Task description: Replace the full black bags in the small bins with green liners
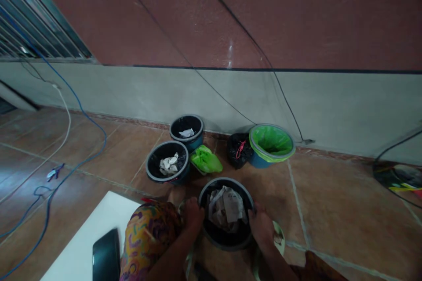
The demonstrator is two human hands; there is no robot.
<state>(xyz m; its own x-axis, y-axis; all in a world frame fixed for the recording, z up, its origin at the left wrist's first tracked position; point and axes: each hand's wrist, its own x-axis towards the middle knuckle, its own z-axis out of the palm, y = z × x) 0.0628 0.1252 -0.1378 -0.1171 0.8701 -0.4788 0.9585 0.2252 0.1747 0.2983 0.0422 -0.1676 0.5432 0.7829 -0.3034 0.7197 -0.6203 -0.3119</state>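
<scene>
Our left hand (pixel 193 215) and right hand (pixel 262 228) sit spread wide on either side of the black bin (pixel 227 241), on the tiled floor (pixel 329 206) just ahead of us; we cannot tell how firmly they hold it. A weak hold could tip it, spilling the crumpled paper (pixel 226 208) heaped inside.

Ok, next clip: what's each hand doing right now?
Left hand: closed, holding the rim of the black bucket.
Right hand: closed, holding the bucket's opposite side.
</scene>
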